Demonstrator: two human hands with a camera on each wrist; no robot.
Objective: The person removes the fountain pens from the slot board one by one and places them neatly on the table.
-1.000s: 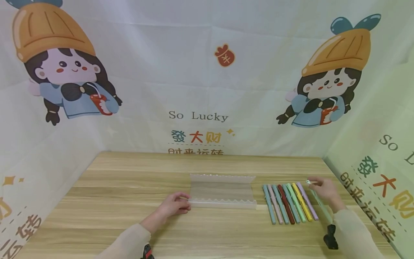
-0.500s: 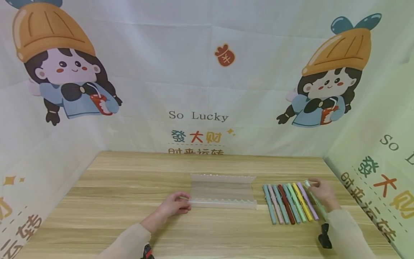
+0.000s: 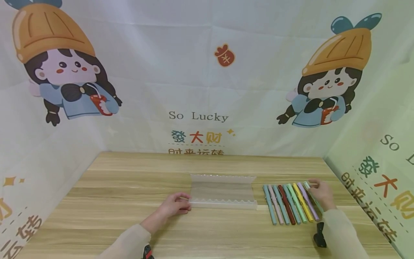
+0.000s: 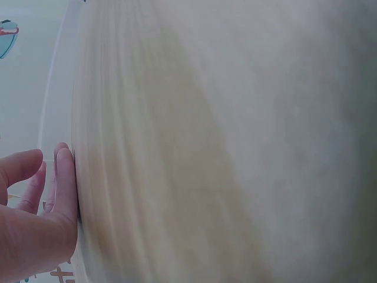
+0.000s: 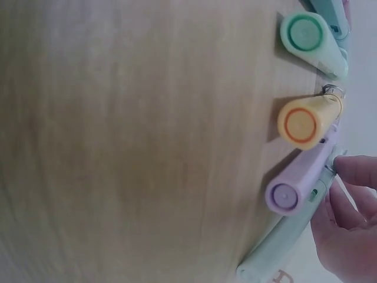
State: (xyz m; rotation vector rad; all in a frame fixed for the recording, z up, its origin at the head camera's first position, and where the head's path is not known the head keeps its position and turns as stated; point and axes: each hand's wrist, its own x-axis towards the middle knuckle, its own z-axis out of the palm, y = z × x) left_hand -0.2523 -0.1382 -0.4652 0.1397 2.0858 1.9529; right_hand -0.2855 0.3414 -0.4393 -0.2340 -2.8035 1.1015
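A clear plastic tray with scalloped long edges lies on the table in the head view. My left hand is at its front left corner, thumb and fingertips around the end of the front wall. To the right of the tray, several capped pens lie side by side in a slanting row, among them a dark red pen, a yellow pen and a lilac pen. My right hand pinches a pale green pen near its clip end, close beside the lilac one. The fingers partly cover it.
All of this rests on a wood-grain table. Behind and to both sides hangs a printed white cloth that meets the table's edges. A black wrist mount hangs at the right sleeve, left of the forearm.
My right hand has moved left with the pale green pen, bringing it up beside the lilac pen at the row's right end. The left hand and the tray have stayed put.
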